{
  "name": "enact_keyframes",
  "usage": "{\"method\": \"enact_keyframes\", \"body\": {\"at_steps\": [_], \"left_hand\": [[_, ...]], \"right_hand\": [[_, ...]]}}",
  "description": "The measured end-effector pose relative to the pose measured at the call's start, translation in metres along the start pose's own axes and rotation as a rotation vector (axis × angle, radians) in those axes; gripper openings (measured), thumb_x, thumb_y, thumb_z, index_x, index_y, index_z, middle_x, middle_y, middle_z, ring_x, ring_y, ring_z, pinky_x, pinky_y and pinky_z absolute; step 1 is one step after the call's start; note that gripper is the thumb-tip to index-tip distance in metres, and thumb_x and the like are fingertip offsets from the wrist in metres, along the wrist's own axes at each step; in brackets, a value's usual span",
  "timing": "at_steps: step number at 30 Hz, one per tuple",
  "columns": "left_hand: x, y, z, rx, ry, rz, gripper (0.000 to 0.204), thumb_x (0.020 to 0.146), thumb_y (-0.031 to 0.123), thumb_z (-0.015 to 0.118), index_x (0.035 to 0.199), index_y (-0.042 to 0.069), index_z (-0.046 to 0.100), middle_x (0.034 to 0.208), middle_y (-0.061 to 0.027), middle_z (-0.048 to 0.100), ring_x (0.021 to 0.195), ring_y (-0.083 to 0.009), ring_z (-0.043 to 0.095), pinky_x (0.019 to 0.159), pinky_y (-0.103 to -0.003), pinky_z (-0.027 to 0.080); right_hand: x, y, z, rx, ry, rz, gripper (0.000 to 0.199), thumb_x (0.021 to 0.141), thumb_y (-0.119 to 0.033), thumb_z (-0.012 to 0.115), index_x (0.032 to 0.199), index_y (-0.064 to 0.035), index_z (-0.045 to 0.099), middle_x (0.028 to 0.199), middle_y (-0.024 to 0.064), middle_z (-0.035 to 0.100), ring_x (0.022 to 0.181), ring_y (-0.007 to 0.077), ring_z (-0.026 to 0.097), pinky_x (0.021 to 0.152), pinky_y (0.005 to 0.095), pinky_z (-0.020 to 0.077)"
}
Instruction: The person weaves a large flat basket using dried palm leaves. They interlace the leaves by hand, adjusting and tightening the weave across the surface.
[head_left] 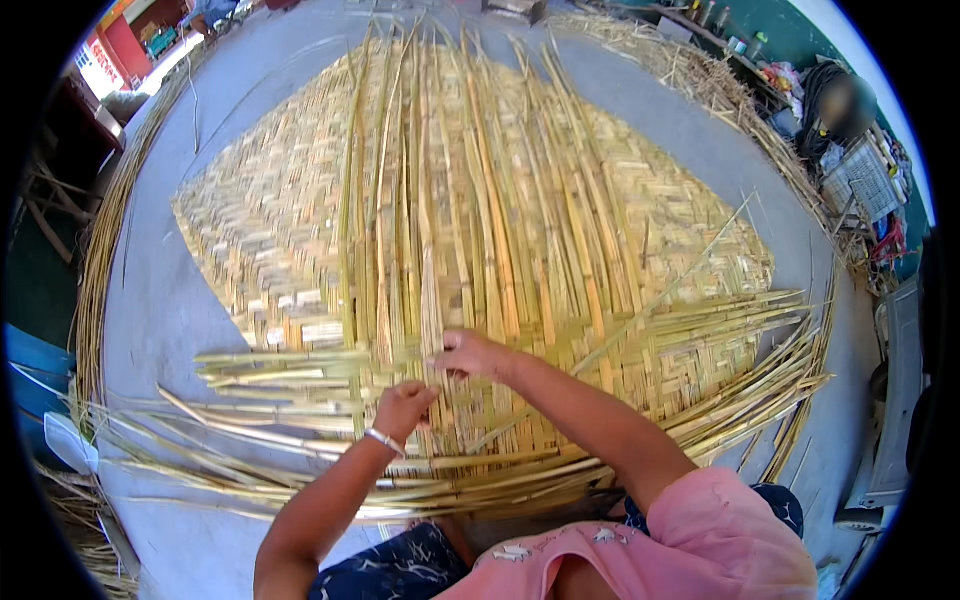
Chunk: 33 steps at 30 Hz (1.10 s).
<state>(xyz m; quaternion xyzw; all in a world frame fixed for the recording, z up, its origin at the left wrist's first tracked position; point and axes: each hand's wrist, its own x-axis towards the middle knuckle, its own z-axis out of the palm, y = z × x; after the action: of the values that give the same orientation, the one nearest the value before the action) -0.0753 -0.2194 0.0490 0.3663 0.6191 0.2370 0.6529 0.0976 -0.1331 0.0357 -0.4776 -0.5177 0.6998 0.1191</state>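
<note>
A large mat (285,200) woven from flattened yellow-green cane strips lies on the floor before me. Long loose strips run lengthwise over its middle, among them a wide pale split cane strip (430,290). At the near end of that strip, my right hand (474,356) is closed, its fingertips pinching the strip's edge. Just nearer and to the left, my left hand (405,408), with a white bangle (385,441) at the wrist, is closed beside the same strips; its fingers hide what they hold. Crosswise strips (290,368) pass under and around both hands.
A curved bundle of long canes (500,482) lies across the mat's near edge, close to my knees. More canes (105,260) lie along the left. Scraps of cane (690,80) are heaped at the far right, near a wire crate (868,178). A grey cabinet (895,390) stands right.
</note>
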Motion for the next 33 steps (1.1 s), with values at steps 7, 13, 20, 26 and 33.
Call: {"method": "enact_keyframes", "body": {"at_steps": [7, 13, 20, 26, 33], "left_hand": [[0.006, -0.007, -0.004, -0.230, -0.314, -0.174, 0.035, 0.092, 0.036, 0.054, 0.109, 0.005, 0.056, 0.100, -0.0069, 0.063, 0.089, -0.0157, 0.062, 0.073, -0.029, 0.051], [0.011, 0.001, -0.004, -0.289, -0.389, -0.194, 0.038, 0.092, 0.030, 0.055, 0.112, -0.002, 0.049, 0.103, -0.0176, 0.063, 0.090, -0.0228, 0.065, 0.072, -0.031, 0.056], [0.024, -0.001, -0.003, -0.175, -0.400, -0.202, 0.030, 0.090, 0.027, 0.058, 0.106, 0.002, 0.055, 0.093, -0.0144, 0.066, 0.076, -0.0191, 0.068, 0.062, -0.026, 0.055], [0.031, 0.003, 0.008, -0.143, -0.471, -0.224, 0.034, 0.090, 0.029, 0.058, 0.113, 0.004, 0.054, 0.098, -0.0151, 0.066, 0.076, -0.0163, 0.068, 0.061, -0.024, 0.055], [0.044, -0.007, 0.010, -0.215, -0.475, -0.270, 0.033, 0.090, 0.027, 0.060, 0.112, 0.004, 0.056, 0.100, -0.0134, 0.066, 0.077, -0.0157, 0.068, 0.066, -0.027, 0.055]], "right_hand": [[0.005, 0.003, -0.010, 0.226, -0.016, -0.061, 0.023, 0.083, -0.025, 0.069, 0.084, -0.0058, 0.056, 0.069, 0.0012, 0.053, 0.057, 0.0090, 0.049, 0.052, 0.0248, 0.0433], [0.015, 0.008, -0.019, 0.421, 0.025, -0.039, 0.023, 0.082, -0.022, 0.070, 0.083, -0.0079, 0.052, 0.069, 0.0018, 0.053, 0.056, 0.0106, 0.049, 0.051, 0.0254, 0.0432], [0.004, 0.016, -0.023, 0.345, -0.116, 0.111, 0.027, 0.079, -0.024, 0.074, 0.083, -0.0086, 0.052, 0.070, 0.0008, 0.053, 0.060, 0.0094, 0.050, 0.054, 0.0228, 0.0408], [0.002, 0.032, -0.028, 0.361, -0.163, 0.140, 0.028, 0.077, -0.023, 0.075, 0.083, -0.0068, 0.053, 0.067, 0.0008, 0.052, 0.058, 0.0087, 0.049, 0.051, 0.0215, 0.0398], [0.008, 0.032, -0.027, 0.180, -0.093, 0.010, 0.027, 0.076, -0.023, 0.075, 0.075, -0.0072, 0.053, 0.063, -0.0002, 0.049, 0.054, 0.0077, 0.045, 0.050, 0.0209, 0.0381]]}}
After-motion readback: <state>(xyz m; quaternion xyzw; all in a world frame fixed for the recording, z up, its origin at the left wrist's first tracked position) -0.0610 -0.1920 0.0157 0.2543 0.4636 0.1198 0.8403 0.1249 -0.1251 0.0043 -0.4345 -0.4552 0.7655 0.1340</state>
